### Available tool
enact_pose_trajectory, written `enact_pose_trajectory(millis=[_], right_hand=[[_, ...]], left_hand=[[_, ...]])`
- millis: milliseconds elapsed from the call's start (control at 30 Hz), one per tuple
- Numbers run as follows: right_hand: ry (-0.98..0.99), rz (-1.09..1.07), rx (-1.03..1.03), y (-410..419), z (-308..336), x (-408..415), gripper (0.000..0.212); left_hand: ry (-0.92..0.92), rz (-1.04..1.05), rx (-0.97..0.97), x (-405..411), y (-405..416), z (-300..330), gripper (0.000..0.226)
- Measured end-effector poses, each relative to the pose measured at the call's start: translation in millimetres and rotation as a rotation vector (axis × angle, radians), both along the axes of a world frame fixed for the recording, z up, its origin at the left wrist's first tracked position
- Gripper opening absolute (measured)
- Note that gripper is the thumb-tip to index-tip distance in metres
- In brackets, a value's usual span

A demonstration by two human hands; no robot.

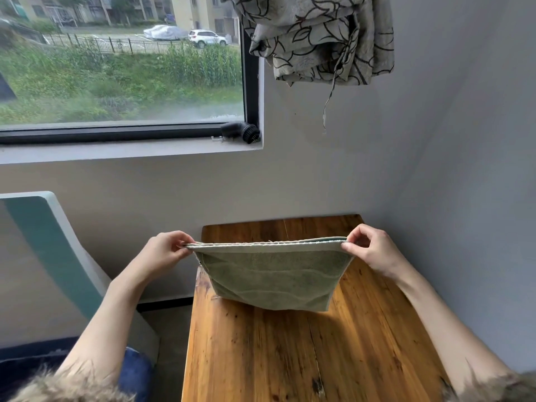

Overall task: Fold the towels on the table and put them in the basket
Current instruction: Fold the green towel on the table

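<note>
A grey-green towel (272, 275), folded double, hangs stretched between my two hands above the wooden table (261, 352). My left hand (162, 252) pinches its upper left corner. At the upper right corner my right hand (369, 248) pinches the edge the same way. The towel's top edge is level and taut, and its lower fold hangs just above or on the tabletop; I cannot tell if it touches. No basket is in view.
The table stands against a grey wall in the corner on the right. A pale chair with a teal stripe (49, 248) stands to the left. A window with a black object (240, 132) on its sill is above, and a patterned curtain (319, 39) hangs at top right.
</note>
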State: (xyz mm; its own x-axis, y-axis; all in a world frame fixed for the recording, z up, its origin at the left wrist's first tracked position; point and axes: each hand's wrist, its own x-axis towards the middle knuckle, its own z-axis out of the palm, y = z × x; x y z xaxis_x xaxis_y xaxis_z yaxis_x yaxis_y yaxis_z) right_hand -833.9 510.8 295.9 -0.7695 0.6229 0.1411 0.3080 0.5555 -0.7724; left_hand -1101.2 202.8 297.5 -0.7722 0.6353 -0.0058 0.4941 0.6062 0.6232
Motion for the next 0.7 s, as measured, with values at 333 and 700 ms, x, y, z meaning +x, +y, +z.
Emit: enact_pose_trajectory(millis=[333,700], right_hand=[[0.179,-0.05,-0.204,4.0,-6.1,7.9,0.015],[0.184,-0.065,-0.104,9.7,-3.0,3.3,0.013]], left_hand=[[0.09,-0.009,0.032,7.4,9.0,-2.1,0.007],[0.017,-0.012,0.227,6.5,5.6,-7.5,0.01]])
